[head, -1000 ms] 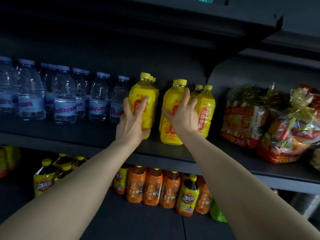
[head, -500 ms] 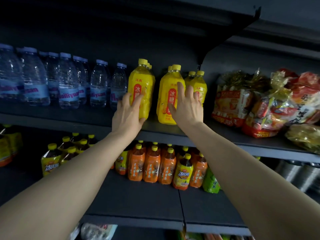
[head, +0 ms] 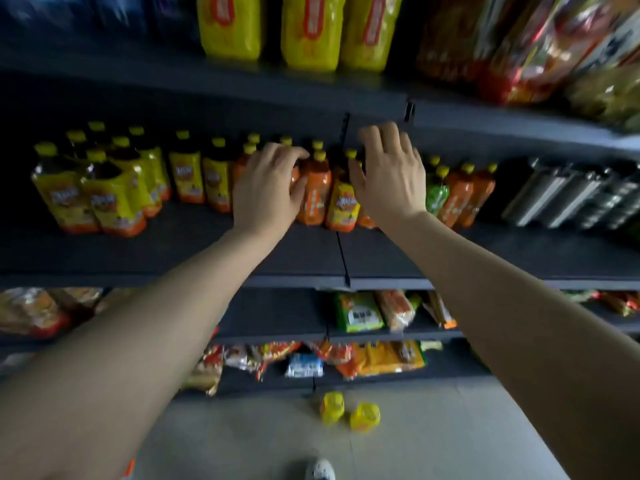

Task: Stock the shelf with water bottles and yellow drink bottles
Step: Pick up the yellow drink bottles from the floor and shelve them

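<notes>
You're facing a dark grey metal shelving unit that fills the view from nine o'clock to three o'clock. A black upright seam splits its boards near the centre. At about three o'clock on the middle board lie silvery cylindrical cans, blurred. On the lower boards, from five to seven o'clock, sit snack packets in green, orange and yellow, blurred too. Toward one o'clock you see crinkly gift-wrapped snack bundles. At six o'clock, below the unit, the floor is pale grey and smooth. The light is dim among the boards, brighter on the floor.
</notes>
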Demonstrator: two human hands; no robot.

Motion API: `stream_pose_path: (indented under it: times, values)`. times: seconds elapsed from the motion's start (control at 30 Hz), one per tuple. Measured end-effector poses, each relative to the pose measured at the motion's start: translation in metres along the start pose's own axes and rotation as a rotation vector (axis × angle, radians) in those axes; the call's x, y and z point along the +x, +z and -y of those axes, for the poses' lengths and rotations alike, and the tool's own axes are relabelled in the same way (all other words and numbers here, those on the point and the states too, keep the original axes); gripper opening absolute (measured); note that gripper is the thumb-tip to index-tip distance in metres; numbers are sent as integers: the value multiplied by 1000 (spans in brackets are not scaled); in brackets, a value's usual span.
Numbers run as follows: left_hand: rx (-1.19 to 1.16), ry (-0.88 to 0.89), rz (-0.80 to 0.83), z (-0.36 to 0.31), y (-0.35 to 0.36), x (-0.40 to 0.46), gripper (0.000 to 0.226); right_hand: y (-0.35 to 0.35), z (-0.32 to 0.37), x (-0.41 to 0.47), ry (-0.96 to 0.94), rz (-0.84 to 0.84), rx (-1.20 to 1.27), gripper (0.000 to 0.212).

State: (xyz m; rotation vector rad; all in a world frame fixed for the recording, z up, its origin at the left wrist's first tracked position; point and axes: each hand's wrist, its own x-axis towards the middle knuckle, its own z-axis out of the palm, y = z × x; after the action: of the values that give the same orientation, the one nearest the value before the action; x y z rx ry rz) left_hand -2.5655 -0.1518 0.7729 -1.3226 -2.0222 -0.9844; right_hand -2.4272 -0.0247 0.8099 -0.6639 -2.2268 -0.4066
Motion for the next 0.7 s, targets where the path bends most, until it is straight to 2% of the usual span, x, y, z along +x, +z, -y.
stream_pose_path:
  times: [0.2, 0.43, 0.6, 0.7]
  values:
    - [-97, -91, 255, 16, 87, -118, 27, 72, -19, -125, 47, 169, 83, 20]
    - [-92, -211, 590, 31, 185, -274, 30, 162, -43, -296, 155, 483, 163, 18]
    - [-37, -275, 814, 43, 272, -390, 46, 241, -59, -431, 246, 726, 241, 36]
    - [-11, -300, 890, 55, 323, -456, 57, 288, -63, -507, 337, 880, 277, 43]
